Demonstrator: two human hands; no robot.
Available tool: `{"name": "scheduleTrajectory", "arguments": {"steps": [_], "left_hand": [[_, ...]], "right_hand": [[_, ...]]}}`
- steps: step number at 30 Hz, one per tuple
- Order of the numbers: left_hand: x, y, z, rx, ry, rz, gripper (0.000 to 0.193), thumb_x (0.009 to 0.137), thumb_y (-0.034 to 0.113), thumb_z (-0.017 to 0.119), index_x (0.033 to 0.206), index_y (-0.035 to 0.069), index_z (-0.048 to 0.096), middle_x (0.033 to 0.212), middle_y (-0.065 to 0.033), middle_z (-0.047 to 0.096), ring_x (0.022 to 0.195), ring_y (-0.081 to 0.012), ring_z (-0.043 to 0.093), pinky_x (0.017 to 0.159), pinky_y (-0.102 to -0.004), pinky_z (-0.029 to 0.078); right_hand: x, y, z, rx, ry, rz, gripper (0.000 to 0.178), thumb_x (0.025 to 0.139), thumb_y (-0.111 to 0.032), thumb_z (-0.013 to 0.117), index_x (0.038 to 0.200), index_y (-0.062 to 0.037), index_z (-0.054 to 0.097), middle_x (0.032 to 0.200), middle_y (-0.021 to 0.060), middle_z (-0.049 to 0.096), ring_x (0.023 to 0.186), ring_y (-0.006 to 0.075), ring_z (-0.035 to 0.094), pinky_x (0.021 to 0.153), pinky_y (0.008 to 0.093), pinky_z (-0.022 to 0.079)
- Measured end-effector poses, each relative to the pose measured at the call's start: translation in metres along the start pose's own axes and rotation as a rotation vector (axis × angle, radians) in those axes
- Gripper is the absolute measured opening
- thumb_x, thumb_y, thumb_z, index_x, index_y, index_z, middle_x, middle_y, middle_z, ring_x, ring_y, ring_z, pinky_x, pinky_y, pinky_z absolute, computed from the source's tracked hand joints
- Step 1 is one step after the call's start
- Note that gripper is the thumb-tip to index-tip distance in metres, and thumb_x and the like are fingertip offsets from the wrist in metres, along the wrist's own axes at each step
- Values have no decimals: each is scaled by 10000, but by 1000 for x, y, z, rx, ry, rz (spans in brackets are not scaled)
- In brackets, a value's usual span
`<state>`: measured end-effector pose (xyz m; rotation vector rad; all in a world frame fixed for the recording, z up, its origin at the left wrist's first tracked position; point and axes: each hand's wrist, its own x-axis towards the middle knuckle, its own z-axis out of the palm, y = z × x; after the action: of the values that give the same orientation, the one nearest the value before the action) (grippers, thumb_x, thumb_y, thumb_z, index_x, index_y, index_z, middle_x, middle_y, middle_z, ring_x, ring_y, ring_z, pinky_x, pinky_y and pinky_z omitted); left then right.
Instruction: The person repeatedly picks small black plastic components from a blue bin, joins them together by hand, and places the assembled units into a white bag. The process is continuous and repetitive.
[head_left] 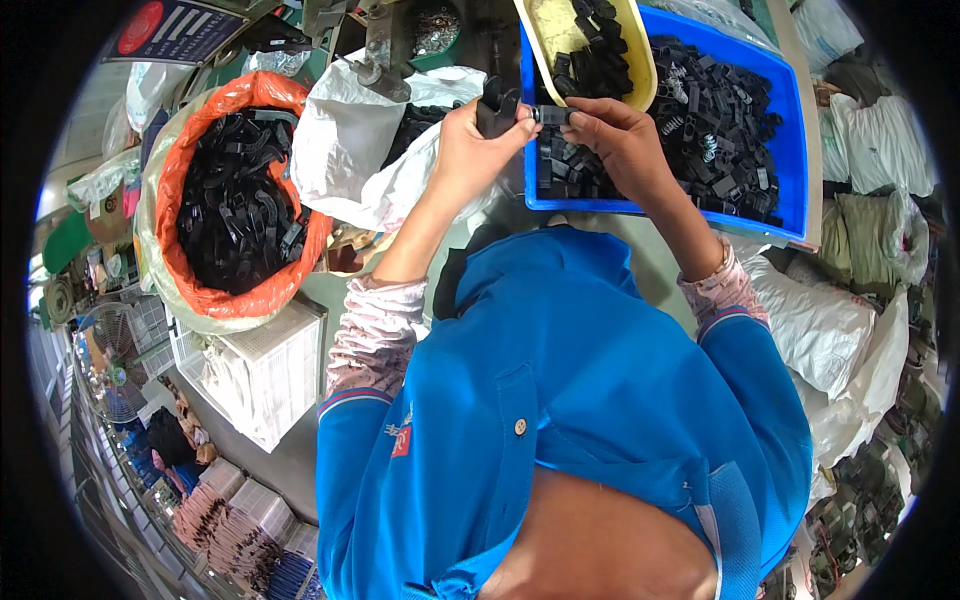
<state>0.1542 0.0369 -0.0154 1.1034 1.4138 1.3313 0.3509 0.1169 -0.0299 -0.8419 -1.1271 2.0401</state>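
Both my hands meet in front of me at the near left corner of a blue bin (800, 150). My left hand (470, 150) is closed around a dark curved plastic piece (495, 110) that sticks up past the fingers. Pinched between the fingertips of my right hand (625, 145) is a small black plastic part (554, 115) with a lighter, shiny end. That end touches or nearly touches my left thumb; whether the two pieces are joined I cannot tell. Small black parts (715, 140) and several metal springs (709, 148) fill the bin below.
A yellow tray (645, 60) with black pieces overlaps the blue bin's far left corner. White sacks (335, 135) lie left of my left hand, beside an orange-lined sack (168, 210) of black parts on a white crate (270, 375). A metal machine part (380, 75) and green bowl (437, 60) stand beyond.
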Motion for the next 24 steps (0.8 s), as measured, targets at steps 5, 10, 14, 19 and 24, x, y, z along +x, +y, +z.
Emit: {"name": "scheduleTrajectory", "arguments": {"steps": [5, 10, 14, 19, 24], "left_hand": [[0, 15, 1, -106, 15, -73, 259, 853, 70, 737, 1057, -9, 598, 890, -60, 685, 757, -127, 682, 697, -249, 558], [-6, 16, -28, -617, -239, -418, 419, 929, 167, 640, 1281, -32, 528, 1116, -119, 661, 912, -159, 674, 674, -273, 565], [-19, 24, -19, -270, -312, -318, 430, 949, 189, 615, 1334, 23, 521, 1194, -93, 643, 935, -147, 670, 628, -227, 498], [-23, 23, -13, -275, -396, -349, 400, 947, 186, 621, 1313, 43, 545, 1206, -98, 648, 912, -153, 676, 609, -231, 481], [-26, 22, -7, -287, -389, -378, 380, 949, 190, 619, 1294, 43, 559, 1195, -88, 658, 901, -157, 678, 600, -235, 480]], "right_hand": [[6, -7, -8, -34, 76, -6, 297, 865, -114, 726, 1114, 28, 647, 972, 95, 692, 860, 160, 670, 799, 286, 543], [5, -27, -27, 87, 26, -32, 247, 911, -88, 665, 1130, 21, 627, 1030, 59, 651, 912, 151, 643, 814, 281, 535], [3, -48, -15, 3, -83, -81, 278, 933, -109, 634, 1177, 25, 631, 971, 43, 655, 855, 120, 632, 816, 258, 518], [11, -50, -14, -240, -108, -112, 261, 910, -169, 676, 1112, -4, 685, 1025, 69, 687, 908, 129, 644, 840, 279, 521], [12, -48, -6, -379, -146, -182, 259, 893, -169, 688, 1092, -3, 698, 967, 54, 694, 848, 119, 629, 789, 263, 512]]}}
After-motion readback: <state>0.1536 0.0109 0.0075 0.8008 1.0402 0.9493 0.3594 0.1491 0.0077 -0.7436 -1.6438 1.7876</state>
